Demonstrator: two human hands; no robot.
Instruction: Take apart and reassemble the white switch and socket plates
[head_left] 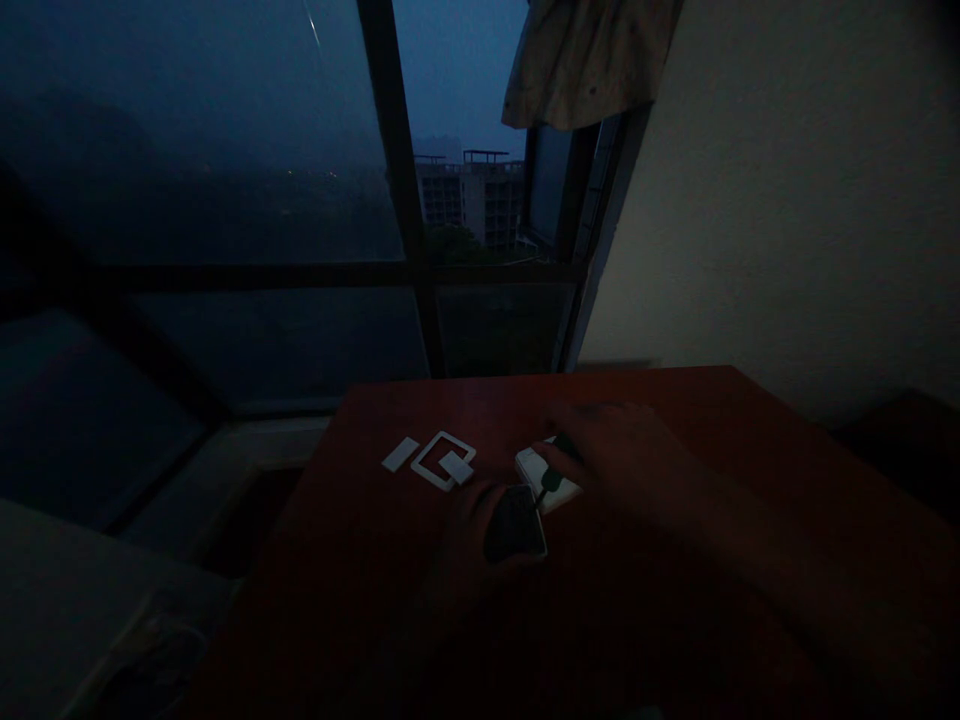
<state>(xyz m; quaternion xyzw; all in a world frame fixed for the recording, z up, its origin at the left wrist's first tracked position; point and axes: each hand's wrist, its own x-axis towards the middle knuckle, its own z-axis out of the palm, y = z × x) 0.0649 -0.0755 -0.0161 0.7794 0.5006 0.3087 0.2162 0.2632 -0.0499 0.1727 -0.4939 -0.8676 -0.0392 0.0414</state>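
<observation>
My left hand (472, 525) is closed around a small squarish piece (516, 522) with a dark inner face and a thin white edge, perhaps a wall switch part. My right hand (607, 450) grips a screwdriver (552, 482) with a dark green handle. Its shaft slants down to the white edge of the held piece; whether the tip sits in a screw is too dark to tell. Behind the screwdriver lies a white block-like piece (531, 466) on the table, partly hidden. A white square frame (421, 474) lies left of it, with a white rectangular plate (457, 468) across one corner.
Another white rectangular plate (400, 454) lies on the reddish-brown table (360, 560), left of the frame. Beyond the table's far edge stand dark-framed windows (277, 330), with a cloth curtain (589, 65) at the top. A pale wall (765, 220) rises on the right. The light is dim.
</observation>
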